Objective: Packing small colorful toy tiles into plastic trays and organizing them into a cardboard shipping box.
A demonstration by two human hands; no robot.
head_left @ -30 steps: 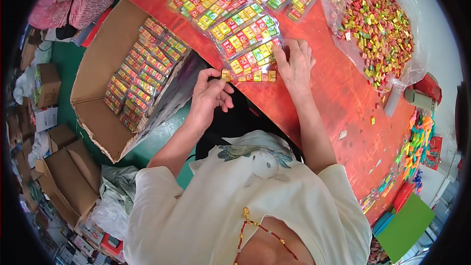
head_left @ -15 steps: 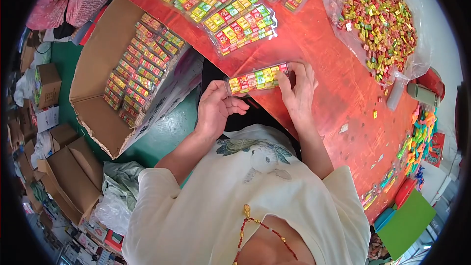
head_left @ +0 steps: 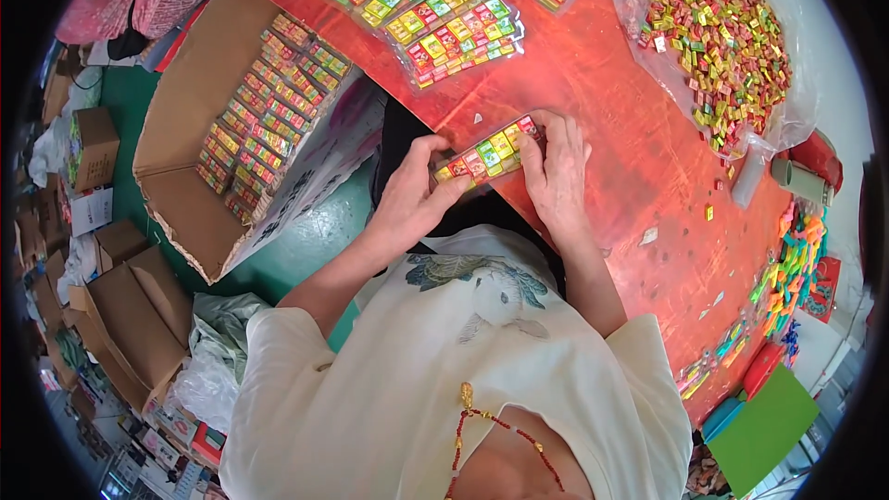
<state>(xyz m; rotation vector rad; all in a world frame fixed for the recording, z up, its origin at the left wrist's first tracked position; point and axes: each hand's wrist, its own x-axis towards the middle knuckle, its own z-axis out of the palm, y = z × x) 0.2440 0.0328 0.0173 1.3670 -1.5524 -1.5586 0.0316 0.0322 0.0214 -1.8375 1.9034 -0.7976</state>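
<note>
Strip of small coloured packets [head_left: 493, 154] has been tilted more steeply since the earlier frame.
The strip is held at the edge of the red table [head_left: 639, 130]; its left end is pinched by the left hand's [head_left: 412, 193] thumb and fingers, its right end grasped by the right hand [head_left: 557, 169]. Similar strips [head_left: 456, 37] are stacked beyond.

I see a red table [head_left: 639, 167], the held strip [head_left: 486, 157] patched yellow, green and red, and a cream shirt [head_left: 389, 370] with grey-green printing.
</note>
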